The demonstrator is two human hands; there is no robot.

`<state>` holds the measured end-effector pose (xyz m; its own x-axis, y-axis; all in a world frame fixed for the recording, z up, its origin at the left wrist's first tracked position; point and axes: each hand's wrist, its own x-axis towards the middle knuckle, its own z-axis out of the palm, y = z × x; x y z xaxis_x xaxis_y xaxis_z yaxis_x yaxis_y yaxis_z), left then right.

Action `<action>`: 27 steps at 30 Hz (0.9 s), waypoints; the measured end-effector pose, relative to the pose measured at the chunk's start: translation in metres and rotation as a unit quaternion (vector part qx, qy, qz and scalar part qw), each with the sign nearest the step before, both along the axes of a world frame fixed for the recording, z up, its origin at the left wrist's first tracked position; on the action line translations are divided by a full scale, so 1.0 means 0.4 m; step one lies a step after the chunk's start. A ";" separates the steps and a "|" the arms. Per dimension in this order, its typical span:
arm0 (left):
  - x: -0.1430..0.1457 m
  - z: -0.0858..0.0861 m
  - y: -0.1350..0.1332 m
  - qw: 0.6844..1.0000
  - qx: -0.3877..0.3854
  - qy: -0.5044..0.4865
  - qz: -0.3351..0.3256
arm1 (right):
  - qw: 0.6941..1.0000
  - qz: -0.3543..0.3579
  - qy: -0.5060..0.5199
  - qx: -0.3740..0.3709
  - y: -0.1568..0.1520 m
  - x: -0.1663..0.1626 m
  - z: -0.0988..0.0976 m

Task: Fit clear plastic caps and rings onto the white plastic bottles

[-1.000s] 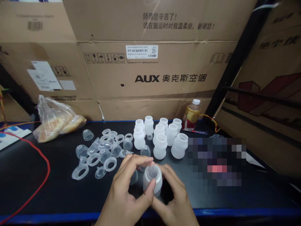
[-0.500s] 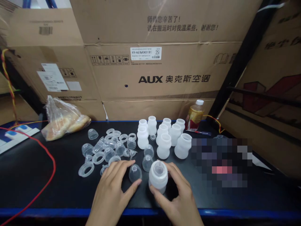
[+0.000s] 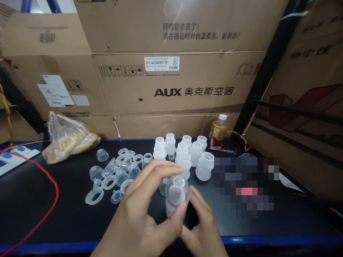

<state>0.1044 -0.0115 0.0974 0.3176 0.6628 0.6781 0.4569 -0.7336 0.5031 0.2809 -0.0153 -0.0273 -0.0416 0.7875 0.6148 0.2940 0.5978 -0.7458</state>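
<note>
My left hand [image 3: 146, 203] grips a clear plastic dome cap [image 3: 175, 191] between thumb and fingers. The cap is over the top of a frosted white bottle [image 3: 169, 210]; whether it is seated on the bottle cannot be told. From the right side, my right hand [image 3: 205, 223] holds this bottle, which is mostly hidden by the cap and my left hand. Just behind, another clear dome [image 3: 163, 187] is partly covered by my fingers. Several open frosted bottles [image 3: 205, 167] stand further back. To the left lie loose clear rings [image 3: 94, 196] and more domes [image 3: 103, 155].
A plastic bag of bread [image 3: 68, 142] lies at the back left. At the back right are a drink bottle [image 3: 218, 132] and a thin screwdriver-like tool [image 3: 227, 151]. A red cable [image 3: 50, 196] crosses the left side. Cardboard [image 3: 128, 96] walls the back.
My left hand has picked up the clear dome cap from the table and brought it right, over the bottle. My right hand still holds the bottle. The view has shifted slightly.
</note>
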 end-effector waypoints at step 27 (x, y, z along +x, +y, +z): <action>0.017 -0.142 0.057 0.969 -0.169 -0.121 -0.136 | 0.998 -0.001 0.053 -0.027 0.006 -0.007 -0.011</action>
